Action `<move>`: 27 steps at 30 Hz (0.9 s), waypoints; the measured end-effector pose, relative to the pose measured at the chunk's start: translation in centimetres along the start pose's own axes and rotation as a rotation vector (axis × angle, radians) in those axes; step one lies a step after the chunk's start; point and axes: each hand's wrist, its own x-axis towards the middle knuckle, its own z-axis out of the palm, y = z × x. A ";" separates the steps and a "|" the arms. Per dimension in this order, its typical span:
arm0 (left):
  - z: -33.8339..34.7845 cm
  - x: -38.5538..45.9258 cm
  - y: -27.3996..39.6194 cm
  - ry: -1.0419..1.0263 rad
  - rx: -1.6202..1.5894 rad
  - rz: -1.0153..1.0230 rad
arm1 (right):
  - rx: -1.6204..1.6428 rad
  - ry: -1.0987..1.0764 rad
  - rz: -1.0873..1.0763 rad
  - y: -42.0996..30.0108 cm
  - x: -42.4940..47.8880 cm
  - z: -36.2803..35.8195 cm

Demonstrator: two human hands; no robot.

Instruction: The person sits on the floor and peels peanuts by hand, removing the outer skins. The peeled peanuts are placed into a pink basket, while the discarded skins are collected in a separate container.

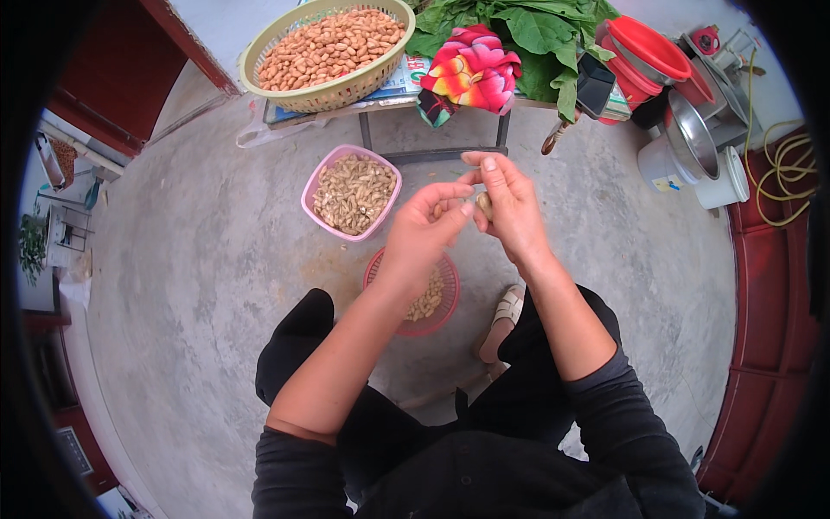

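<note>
Both hands meet in mid-air above the floor. My left hand (418,230) pinches with thumb and forefinger, and a reddish-brown peanut kernel (438,211) shows inside its curled fingers. My right hand (519,207) holds a pale tan peanut shell (484,204) between thumb and fingers; whether it is whole or split I cannot tell. Under my left forearm sits a round pink plastic basket (447,311) with pale peanuts in shell (426,300), partly hidden. Ahead of it stands a square pink tub (310,211) filled with brownish peanut shells (355,194), some perhaps whole.
A low table (389,102) bears a green basket (311,100) of peanut kernels (331,48), a flowered cloth (470,74) and leafy greens (538,32). Basins (648,48), a steel bowl (697,139), white buckets (661,165) and a yellow hose (788,172) are right. My sandalled foot (509,308) is near the round basket.
</note>
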 end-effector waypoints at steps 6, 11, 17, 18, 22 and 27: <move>0.0 -0.1 0.1 -0.017 -0.033 0.026 | 0.130 -0.033 0.133 0.3 -0.3 0.8; -1.0 0.6 0.6 0.053 -0.580 -0.113 | 0.254 -0.082 0.109 0.4 0.1 -0.3; -1.4 0.6 0.8 -0.003 -0.574 -0.182 | 0.070 -0.242 -0.038 -0.4 -0.4 0.5; -1.0 0.4 1.1 0.028 -0.538 -0.201 | 0.059 -0.221 -0.057 -0.4 -0.4 0.6; -1.1 0.3 0.7 0.005 -0.456 -0.232 | 0.035 -0.178 -0.088 -0.5 -0.6 0.8; -0.7 0.2 0.8 0.014 -0.398 -0.243 | -0.114 -0.119 -0.260 0.8 -0.2 0.4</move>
